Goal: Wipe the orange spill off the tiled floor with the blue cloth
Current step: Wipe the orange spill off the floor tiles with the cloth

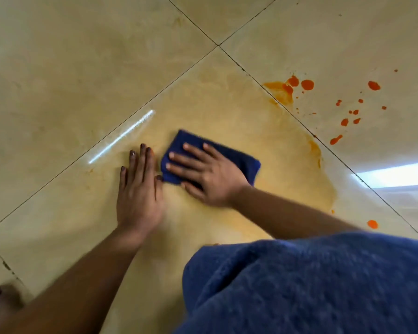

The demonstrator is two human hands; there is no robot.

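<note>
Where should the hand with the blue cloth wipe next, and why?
Probably slide the blue cloth under the right hand toward the upper right. Bright orange drops sit untouched across the grout line there, while the tile around the cloth shows only a pale orange smear.

Floor: I see large glossy beige ceramic tiles (65, 68), faintly mottled, laid diagonally across my view.
Grout lines: thin dark grout joints cross at a four-way grout junction (218, 45) near the top centre; I take that as my landmark.
Joint condition: the joint running down-right from the junction looks chipped and speckled with dark flecks; another worn joint sits far down-left of it, at the lower left edge.
Light: a narrow white streak of reflected light (121, 137) lies below-left of the junction; a broad pale bluish-white reflection patch (393, 175) glares far below-right of it, at the right edge.
Walls, furniture, windows: outside my view.
</note>
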